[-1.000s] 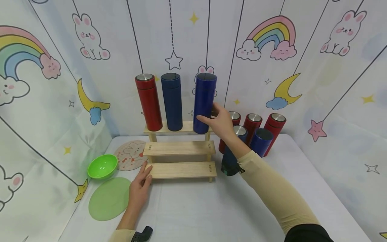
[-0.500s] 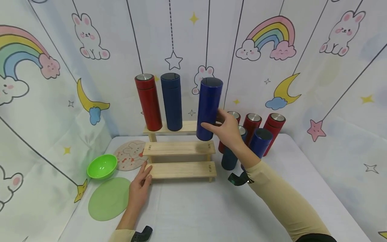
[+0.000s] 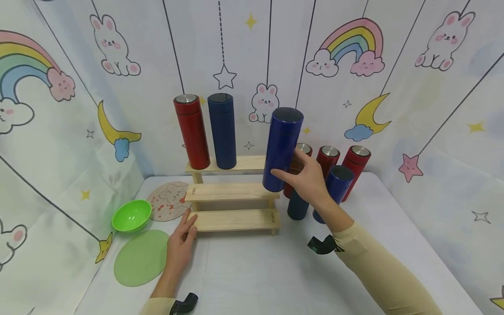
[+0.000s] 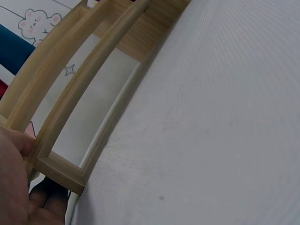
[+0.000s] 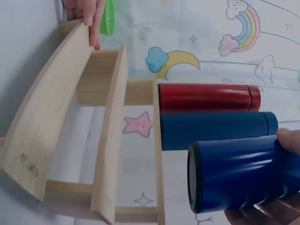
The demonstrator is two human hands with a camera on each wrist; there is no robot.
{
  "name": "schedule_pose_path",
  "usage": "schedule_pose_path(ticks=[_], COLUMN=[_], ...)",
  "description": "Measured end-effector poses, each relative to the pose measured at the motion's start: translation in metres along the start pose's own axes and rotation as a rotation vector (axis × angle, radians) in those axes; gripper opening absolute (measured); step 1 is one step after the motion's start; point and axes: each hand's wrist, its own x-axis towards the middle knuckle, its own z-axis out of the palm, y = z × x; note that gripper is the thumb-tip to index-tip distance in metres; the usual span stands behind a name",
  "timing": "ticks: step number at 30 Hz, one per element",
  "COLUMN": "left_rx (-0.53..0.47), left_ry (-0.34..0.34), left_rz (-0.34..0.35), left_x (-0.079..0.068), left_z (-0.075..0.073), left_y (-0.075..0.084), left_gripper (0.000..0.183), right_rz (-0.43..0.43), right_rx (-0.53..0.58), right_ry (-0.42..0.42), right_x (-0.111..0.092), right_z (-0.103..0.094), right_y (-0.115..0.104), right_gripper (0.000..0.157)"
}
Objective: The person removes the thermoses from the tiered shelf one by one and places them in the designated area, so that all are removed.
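My right hand (image 3: 311, 181) grips a glossy dark blue vacuum flask (image 3: 282, 146), held slightly tilted off the right end of a three-tier wooden rack (image 3: 232, 192). In the right wrist view, the flask's dark-rimmed base (image 5: 192, 177) faces the rack, and its lid end is cut off by the frame. My left hand (image 3: 181, 245) holds the left end of the rack's lowest tier, thumb and fingers on either side of its wood in the left wrist view. On the top tier stand a red flask (image 3: 192, 131) and a matte blue flask (image 3: 221, 131), side by side.
Several flasks stand at the right, among them a red flask (image 3: 356, 160) and a blue flask (image 3: 338, 186); my right hand partly hides the group. At the left are a green bowl (image 3: 131, 216), a round green mat (image 3: 141, 258) and a rabbit-patterned mat (image 3: 167, 205).
My right hand has lifted the dark blue flask off the top tier's right end and carried it right and toward me. The left hand stays on the rack.
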Motion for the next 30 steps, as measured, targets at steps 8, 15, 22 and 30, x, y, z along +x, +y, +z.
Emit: schedule_pose_path(ticks=[8,15,22,30], left_rx=[0.004,0.01,-0.001,-0.026], left_ry=[-0.009,-0.002,0.02,0.028], left_rz=[-0.017,-0.01,0.036,0.07], left_x=[-0.001,0.0,-0.001,-0.001], left_z=[-0.001,-0.001,0.0,0.001], left_y=[0.001,0.0,0.0,0.0], left_gripper=[0.041,0.041,0.04,0.039], right_rz=[0.016,0.031,0.045,0.056], right_rx=[-0.008,-0.035,-0.063,-0.037], right_ry=[0.007,0.005,0.008,-0.012], right_x=[-0.015,-0.03,-0.048,-0.06], right_z=[-0.009,-0.016,-0.023,-0.029], right_y=[0.006,0.006,0.012,0.02], right_gripper=[0.071,0.073,0.076,0.077])
